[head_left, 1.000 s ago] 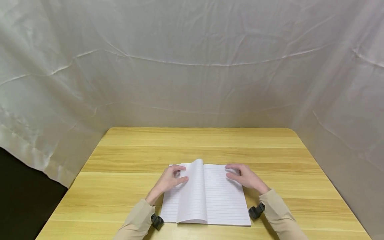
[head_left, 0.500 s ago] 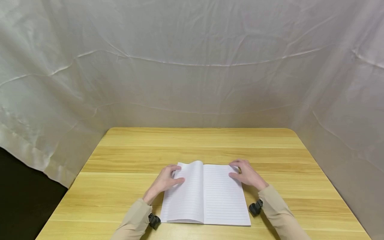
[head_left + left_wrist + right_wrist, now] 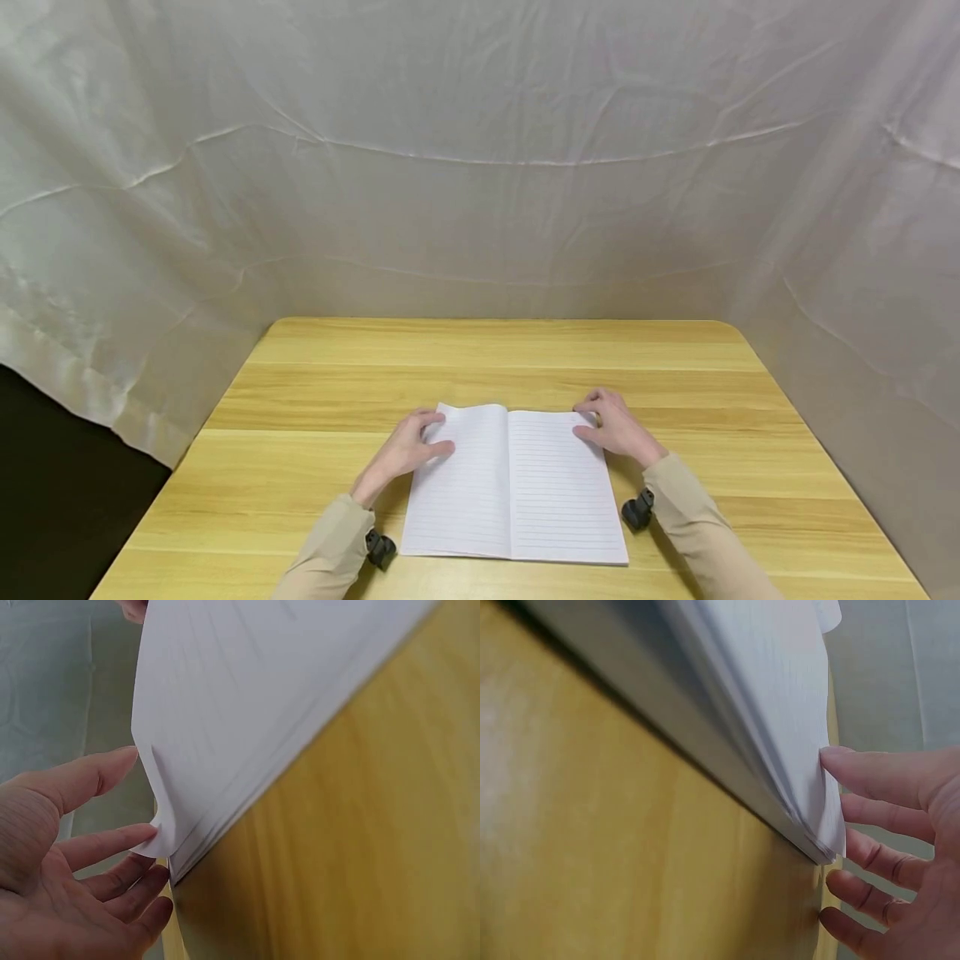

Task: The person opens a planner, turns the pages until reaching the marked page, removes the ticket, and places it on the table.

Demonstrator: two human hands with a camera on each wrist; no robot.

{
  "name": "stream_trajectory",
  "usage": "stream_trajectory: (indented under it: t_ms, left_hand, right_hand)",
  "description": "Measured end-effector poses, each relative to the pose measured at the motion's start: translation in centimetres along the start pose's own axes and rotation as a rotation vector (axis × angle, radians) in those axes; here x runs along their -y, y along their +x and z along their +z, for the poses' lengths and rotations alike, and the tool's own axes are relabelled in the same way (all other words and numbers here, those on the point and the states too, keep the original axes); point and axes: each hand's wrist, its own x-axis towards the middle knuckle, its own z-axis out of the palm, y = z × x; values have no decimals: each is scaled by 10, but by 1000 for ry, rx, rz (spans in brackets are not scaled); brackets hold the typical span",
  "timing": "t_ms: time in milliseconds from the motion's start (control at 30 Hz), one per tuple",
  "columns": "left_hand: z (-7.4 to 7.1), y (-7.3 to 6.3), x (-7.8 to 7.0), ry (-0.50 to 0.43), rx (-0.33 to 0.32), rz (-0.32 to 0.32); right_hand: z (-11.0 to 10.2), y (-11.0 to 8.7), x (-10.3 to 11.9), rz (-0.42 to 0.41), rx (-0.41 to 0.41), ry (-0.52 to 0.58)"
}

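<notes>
An open lined notebook (image 3: 564,492) lies near the table's front edge, its left page (image 3: 463,504) raised slightly along the top. My left hand (image 3: 405,446) is at that page's upper left corner. In the left wrist view, the thumb and forefinger are spread apart at the curled paper corner (image 3: 161,838), the other fingers beside the notebook edge. My right hand (image 3: 618,429) is at the upper right corner of the right page. The right wrist view shows its thumb (image 3: 840,763) touching the page edge, with loosely extended fingers beside and partly behind the corner.
The wooden table (image 3: 495,354) extends behind and to both sides of the notebook. Grey-white fabric (image 3: 480,217) hangs around its back and sides. Dark wrist cameras (image 3: 380,550) sit by each sleeve. A black area (image 3: 67,492) shows at the lower left.
The turned page has come down leftward and now covers the left side. My left hand has moved left with its corner. The right hand has shifted slightly right and toward the top corner.
</notes>
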Motion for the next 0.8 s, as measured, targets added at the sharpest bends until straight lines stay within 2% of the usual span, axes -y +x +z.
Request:
stream_trajectory:
  t_ms: [467,667,800]
  left_hand:
    - [-3,-1,4,35,-16,-4]
    - [-2,-3,3,24,-19,-29]
    - [-3,-3,3,29,-22,-4]
  right_hand:
    - [0,5,1,24,-89,21]
    - [-1,5,0,-3,-143,41]
    - [0,5,-1,-17,-171,44]
